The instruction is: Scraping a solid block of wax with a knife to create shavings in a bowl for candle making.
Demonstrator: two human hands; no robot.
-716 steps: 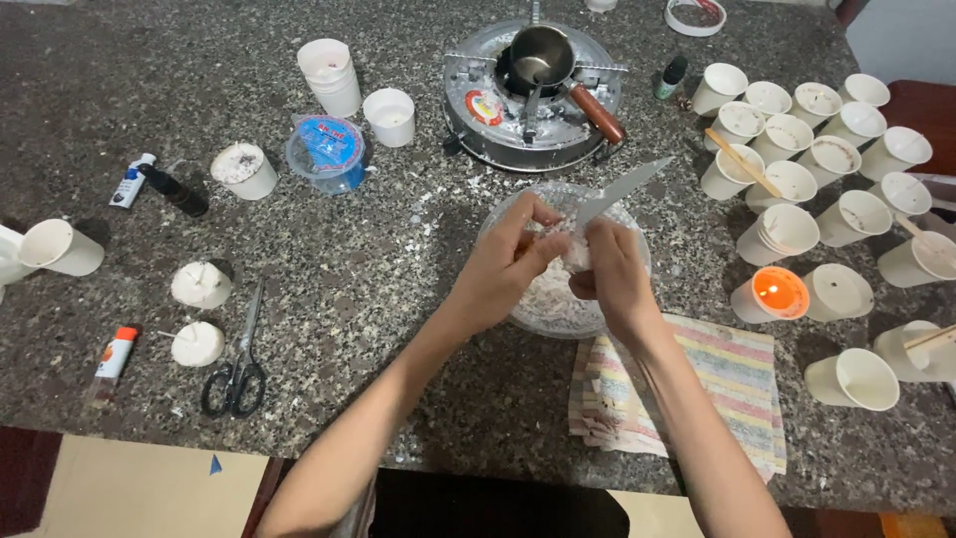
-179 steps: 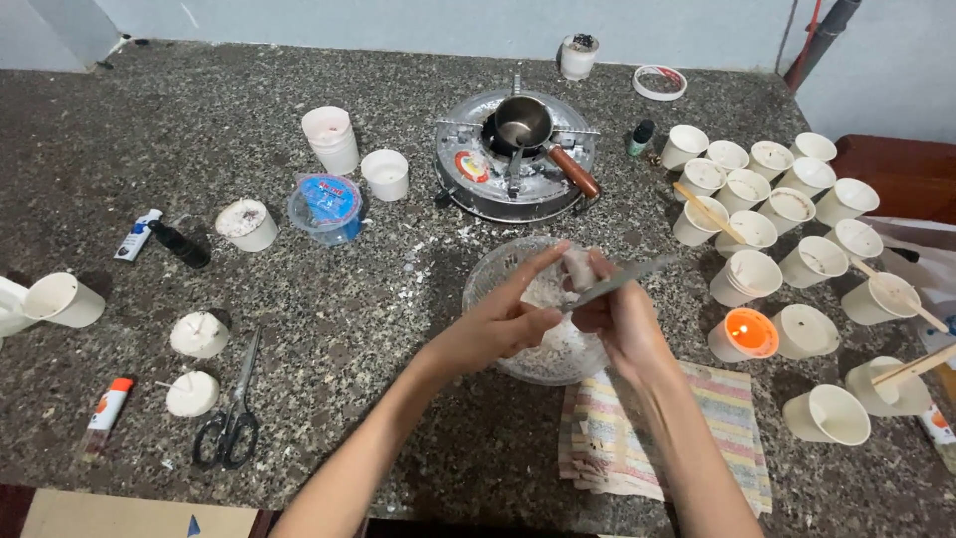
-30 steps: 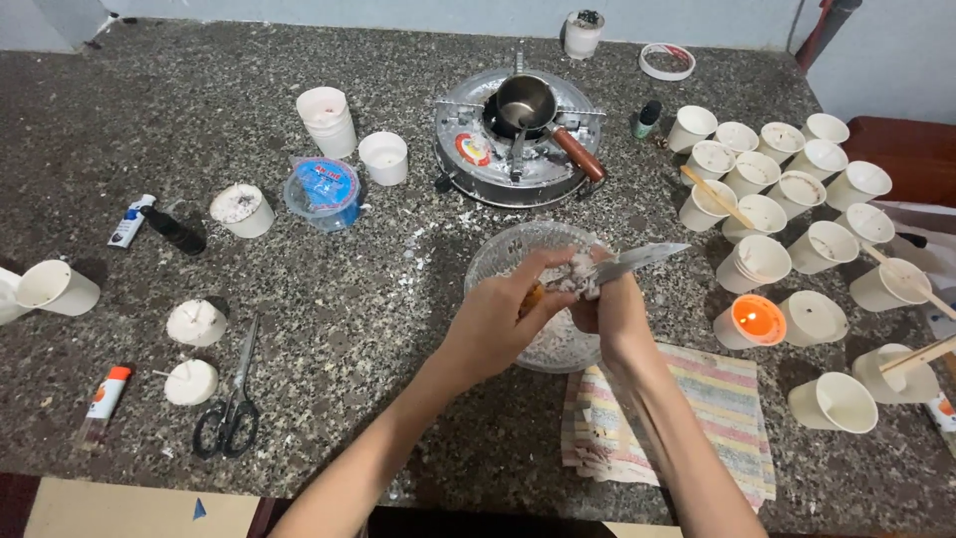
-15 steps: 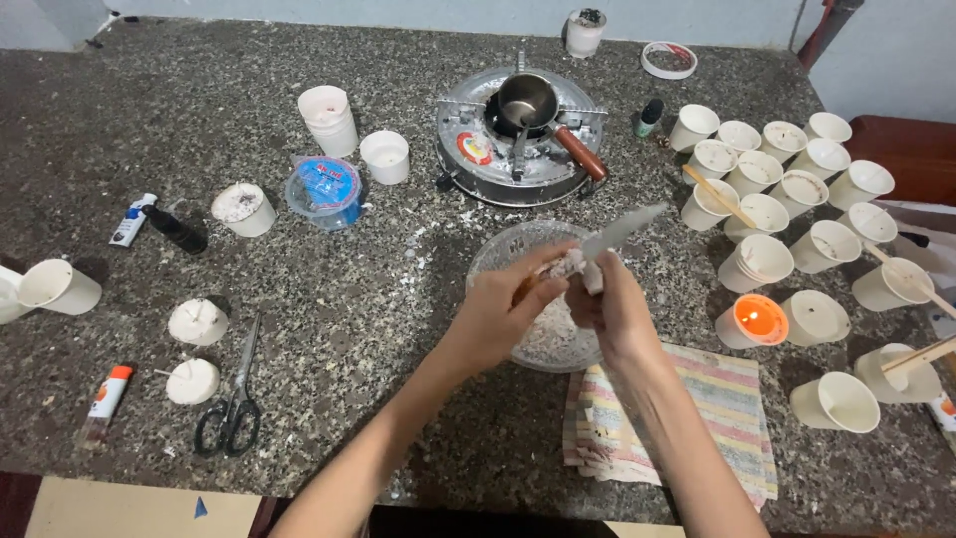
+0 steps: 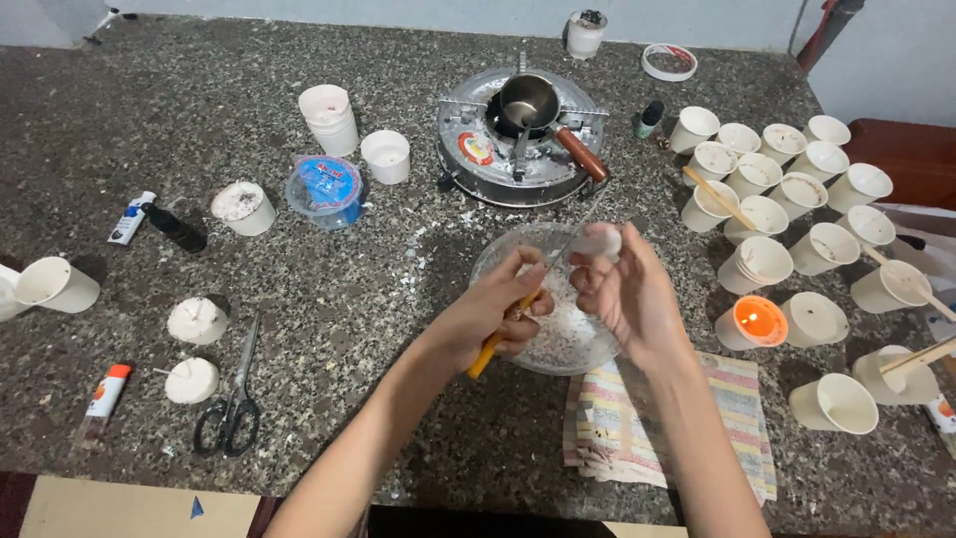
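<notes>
Two hands over glass bowl (image 5: 498, 261), left hand (image 5: 495, 314) gripping knife (image 5: 508, 324), right hand (image 5: 629, 291) pinching wax lump (image 5: 600, 240)

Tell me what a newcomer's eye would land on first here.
At the centre, the left hand grips an orange-handled knife and the right hand pinches a small white wax lump over a glass bowl of shavings. To the right, one lit candle glows among many white paper cups. Behind the bowl sits a round metal stove.

On my bench (image 5: 119, 120) a small saucepan (image 5: 527, 102) sits on the round stove (image 5: 476, 159). Scissors (image 5: 231, 408) lie at my left; a lit candle (image 5: 754, 323) glows among paper cups (image 5: 797, 189) at my right.
</notes>
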